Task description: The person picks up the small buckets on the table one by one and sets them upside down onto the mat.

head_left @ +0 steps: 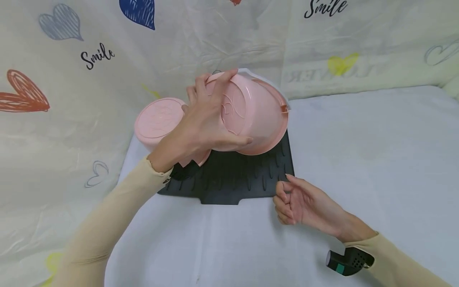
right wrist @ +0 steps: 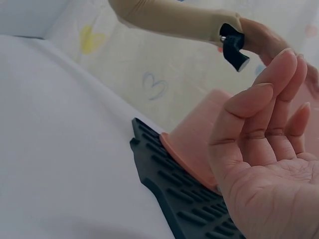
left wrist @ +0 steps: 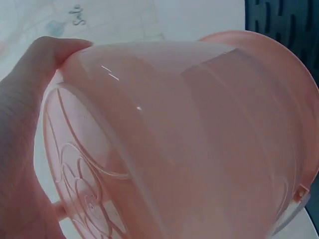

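A pink bucket (head_left: 267,115) is tipped on its side above the dark ribbed mat (head_left: 233,175), its base toward me and its mouth facing away to the right. My left hand (head_left: 204,119) grips it around the base, fingers over the top edge and thumb along the lower side. The left wrist view shows the raised swirl pattern on the base of this bucket (left wrist: 209,129). A second pink bucket (head_left: 157,117) stands upside down at the mat's left, partly behind my left forearm. My right hand (head_left: 308,205), fingers loosely curled and holding nothing, hovers by the mat's front right corner.
A pale handle (head_left: 267,79) runs along the far rim of the held bucket. The white table (head_left: 358,159) extends to the right and front. Behind and to the left hangs a cloth (head_left: 215,36) printed with hearts and words.
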{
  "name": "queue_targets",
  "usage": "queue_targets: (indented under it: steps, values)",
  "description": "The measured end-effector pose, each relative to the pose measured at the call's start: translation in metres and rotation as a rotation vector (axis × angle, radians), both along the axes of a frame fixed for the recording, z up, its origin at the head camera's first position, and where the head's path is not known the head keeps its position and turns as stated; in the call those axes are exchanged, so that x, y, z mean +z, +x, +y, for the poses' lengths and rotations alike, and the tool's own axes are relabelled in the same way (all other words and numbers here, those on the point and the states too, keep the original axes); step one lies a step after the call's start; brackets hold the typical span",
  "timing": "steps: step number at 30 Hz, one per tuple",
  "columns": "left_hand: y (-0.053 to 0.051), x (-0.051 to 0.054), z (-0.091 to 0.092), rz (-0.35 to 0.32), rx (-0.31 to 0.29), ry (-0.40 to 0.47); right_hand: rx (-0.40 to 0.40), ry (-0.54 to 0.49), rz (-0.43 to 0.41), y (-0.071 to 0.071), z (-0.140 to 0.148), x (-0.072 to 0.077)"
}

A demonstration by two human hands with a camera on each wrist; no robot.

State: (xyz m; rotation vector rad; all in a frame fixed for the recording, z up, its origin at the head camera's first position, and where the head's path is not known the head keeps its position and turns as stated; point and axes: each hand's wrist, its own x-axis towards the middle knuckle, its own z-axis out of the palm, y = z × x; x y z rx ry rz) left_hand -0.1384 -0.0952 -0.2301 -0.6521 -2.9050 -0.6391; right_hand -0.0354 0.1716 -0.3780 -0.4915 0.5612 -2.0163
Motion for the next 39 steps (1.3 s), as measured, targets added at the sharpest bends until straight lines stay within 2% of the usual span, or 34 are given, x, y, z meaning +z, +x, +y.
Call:
queue_targets:
  steps: [4, 11, 15, 29, 34, 39]
  values:
    - [-0.006, 0.003, 0.007, -0.062, 0.021, -0.063, 0.010, -0.014, 0.007, 0.000, 0.000, -0.001]
    - [-0.012, 0.006, 0.014, -0.207, 0.128, -0.172, 0.008, -0.011, 0.035, 0.002, 0.002, -0.001]
    - [-0.014, 0.004, 0.018, -0.270, 0.152, -0.209, 0.013, -0.011, 0.030, 0.003, 0.003, -0.001]
    - [-0.023, 0.008, 0.044, -0.330, 0.173, -0.293, 0.042, -0.011, 0.028, 0.005, 0.003, -0.003]
    - [-0.028, 0.005, 0.056, -0.325, 0.162, -0.334, 0.057, -0.001, 0.037, 0.004, -0.001, -0.004]
    - [-0.033, 0.000, 0.060, -0.359, 0.154, -0.368, 0.067, 0.008, 0.041, 0.003, -0.002, -0.003]
